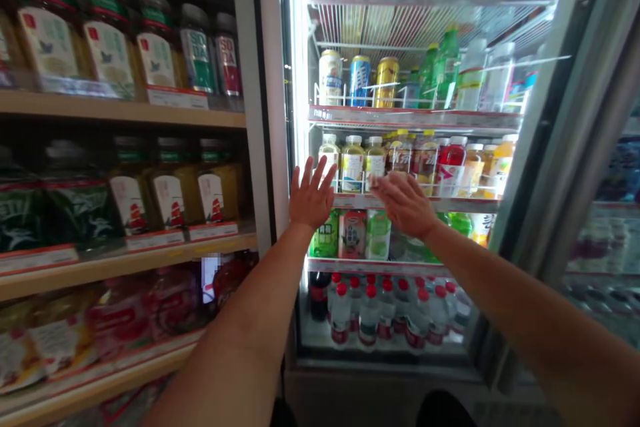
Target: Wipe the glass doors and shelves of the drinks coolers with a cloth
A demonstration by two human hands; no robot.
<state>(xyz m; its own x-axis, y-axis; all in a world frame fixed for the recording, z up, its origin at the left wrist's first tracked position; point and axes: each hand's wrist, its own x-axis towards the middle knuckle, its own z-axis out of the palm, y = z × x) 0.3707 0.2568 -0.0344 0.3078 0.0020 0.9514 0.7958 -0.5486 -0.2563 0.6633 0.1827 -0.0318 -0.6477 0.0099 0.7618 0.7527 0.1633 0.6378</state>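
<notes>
Both my arms stretch out in front of a lit drinks fridge. My left hand [312,197] is open, fingers spread and pointing up, with nothing in it. It partly covers a pale-capped bottle [329,148] on the middle shelf. My right hand [405,203] is also empty, its fingers extended and slanting left, before the same shelf. Close to its fingertips in view is a bottle with a yellowish label [375,159]. Between the hands stands another bottle [353,163]. Below are a green can [327,237] and a pink can [353,235]. Whether either hand touches anything, I cannot tell.
Red-capped water bottles [369,317] fill the fridge bottom. Beer cans [360,80] and green bottles [447,67] stand higher up. A wooden shelf [125,110] with juice bottles [107,37] is on the left. A metal-framed fridge door [570,127] stands at the right.
</notes>
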